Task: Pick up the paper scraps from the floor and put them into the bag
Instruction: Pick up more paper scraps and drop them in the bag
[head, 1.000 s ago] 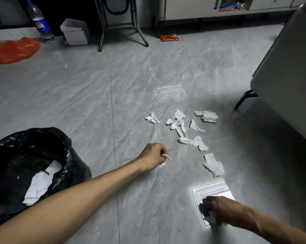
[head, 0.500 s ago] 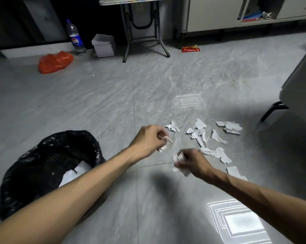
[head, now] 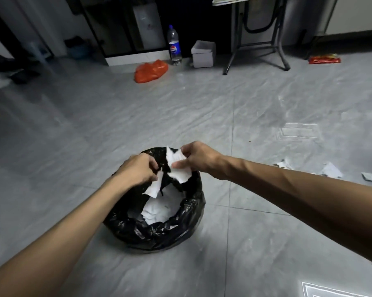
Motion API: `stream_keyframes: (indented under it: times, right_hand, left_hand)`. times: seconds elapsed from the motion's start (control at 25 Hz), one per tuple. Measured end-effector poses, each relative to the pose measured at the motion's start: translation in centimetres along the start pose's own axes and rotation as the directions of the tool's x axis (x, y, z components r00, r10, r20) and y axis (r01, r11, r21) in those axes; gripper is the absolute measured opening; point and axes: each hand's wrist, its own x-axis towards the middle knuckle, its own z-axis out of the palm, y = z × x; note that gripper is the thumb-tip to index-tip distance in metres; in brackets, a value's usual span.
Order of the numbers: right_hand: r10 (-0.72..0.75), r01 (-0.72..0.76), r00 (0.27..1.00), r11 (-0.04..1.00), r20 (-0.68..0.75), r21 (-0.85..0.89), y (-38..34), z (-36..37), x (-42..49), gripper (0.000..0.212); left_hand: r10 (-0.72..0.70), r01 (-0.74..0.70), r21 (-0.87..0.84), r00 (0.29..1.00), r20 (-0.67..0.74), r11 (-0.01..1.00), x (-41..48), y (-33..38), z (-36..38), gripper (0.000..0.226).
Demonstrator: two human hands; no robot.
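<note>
Hands over the bag point(head: 159, 230), both of them, w/ paper in each. We see the left hand point(head: 138, 170) above the bag's left rim, fingers point(head: 153, 168) curled shut on a white scrap point(head: 154, 187) that hangs down from them into the mouth of the bag. The right hand point(head: 196, 158) is just beside it, over the far rim, fingers pinched closed on a larger crumpled scrap point(head: 177, 168); that piece sticks up above the thumb and fans out below it, over the bag opening. The two hands are near each other but we can't tell if they touch.

Bag is black plastic, sitting on the grey tile floor point(head: 73, 136), mouth rolled open; white paper point(head: 159, 211) already lies inside at the bottom. More scraps on the floor point(head: 330, 170) lie well apart to the right, near the frame edge.

Far side of the room: an orange plastic bag point(head: 150, 70), a cola bottle point(head: 174, 47) standing upright, a small white box point(head: 203, 54) just beside it, metal stand legs point(head: 255, 39), and a red packet point(head: 324, 59) on the floor.
</note>
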Motion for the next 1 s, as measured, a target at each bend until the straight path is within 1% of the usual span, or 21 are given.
stream_keyframes:
  times: [0.04,0.08,0.12,0.16,0.2,0.24,0.28,0.32,0.36,0.48,0.56,0.6,0.68,0.76,0.8,0.84,0.92,0.96,1.0]
  right_hand:
    - [0.006,-0.006,1.000,0.996,-0.003,-0.085,0.3,0.4,0.6,0.036]
    - [-0.026,0.012,0.998,0.976,-0.064,-0.216,0.7,0.5,1.2,0.041]
    - [-0.086,0.023,0.984,0.931,-0.156,-0.363,1.3,0.3,1.5,0.044]
    - [-0.117,-0.009,0.964,0.882,-0.238,-0.471,1.9,0.2,1.5,0.046]
    - [-0.074,-0.079,0.959,0.857,-0.273,-0.509,2.8,0.0,1.2,0.049]
    - [0.021,-0.148,0.967,0.860,-0.256,-0.489,3.7,0.1,0.9,0.047]
    - [0.117,-0.196,0.973,0.874,-0.198,-0.444,4.5,0.4,0.5,0.040]
    - [0.172,-0.220,0.973,0.889,-0.153,-0.402,5.0,0.5,0.0,0.033]
    - [0.183,-0.228,0.971,0.901,-0.153,-0.369,5.4,0.4,-0.4,0.028]
    - [0.145,-0.239,0.941,0.923,-0.305,-0.300,5.9,-2.5,-1.6,0.023]
    - [0.172,-0.270,0.914,0.934,-0.368,-0.234,6.3,-5.0,-3.0,0.022]
    - [0.201,-0.286,0.905,0.940,-0.375,-0.187,6.8,-6.3,-4.0,0.022]
    - [0.256,-0.298,0.912,0.951,-0.322,-0.088,7.8,-8.2,-6.0,0.021]
    - [0.291,-0.284,0.928,0.957,-0.233,0.062,8.6,-9.9,-7.6,0.024]
    - [0.293,-0.271,0.931,0.954,-0.216,0.126,9.1,-11.1,-8.4,0.024]
    - [0.297,-0.262,0.926,0.950,-0.232,0.171,9.7,-12.7,-9.3,0.023]
    - [0.312,-0.259,0.890,0.946,-0.331,0.196,11.8,-16.4,-11.6,0.017]
    - [0.332,-0.294,0.850,0.943,-0.409,0.154,13.5,-18.6,-13.3,0.011]
    - [0.356,-0.381,0.799,0.923,-0.485,0.049,15.7,-20.7,-15.6,0.006]
  left_hand:
    - [-0.004,0.005,0.009,0.999,-0.038,1.000,0.2,-0.4,0.1,0.031]
    - [-0.001,0.001,-0.008,0.996,-0.091,1.000,0.4,-0.5,0.1,0.033]
    - [-0.001,-0.006,-0.043,0.990,-0.141,0.999,0.5,-0.4,0.1,0.034]
    - [-0.005,-0.010,-0.082,0.983,-0.181,0.997,0.6,0.0,0.1,0.034]
    - [-0.005,-0.018,-0.113,0.980,-0.201,0.993,0.7,0.5,0.1,0.033]
    - [0.002,-0.031,-0.139,0.980,-0.198,0.990,0.8,1.2,0.3,0.031]
    - [0.016,-0.047,-0.162,0.983,-0.184,0.986,0.8,2.0,0.5,0.029]
    - [0.033,-0.065,-0.181,0.985,-0.171,0.981,0.8,3.0,0.8,0.027]
    - [0.054,-0.085,-0.192,0.985,-0.162,0.978,0.9,3.9,1.1,0.026]
    - [0.129,-0.157,-0.214,0.982,-0.139,0.964,1.2,7.2,2.3,0.021]
    - [0.190,-0.212,-0.216,0.974,-0.119,0.953,1.4,9.5,3.1,0.018]
    - [0.227,-0.245,-0.217,0.968,-0.104,0.945,1.5,11.0,3.6,0.017]
    - [0.299,-0.309,-0.211,0.951,-0.075,0.928,1.5,14.4,4.5,0.018]
    - [0.381,-0.382,-0.196,0.924,-0.045,0.903,1.1,18.0,5.3,0.020]
    - [0.423,-0.420,-0.195,0.906,-0.027,0.886,0.7,19.9,5.7,0.020]
    - [0.470,-0.461,-0.202,0.883,-0.003,0.864,0.3,21.8,6.0,0.020]
    - [0.571,-0.549,-0.227,0.820,0.042,0.804,-0.6,25.1,6.7,0.021]
    - [0.621,-0.595,-0.229,0.781,0.061,0.770,-1.0,26.9,7.3,0.021]
    - [0.663,-0.635,-0.221,0.744,0.081,0.740,-1.4,28.6,8.0,0.022]
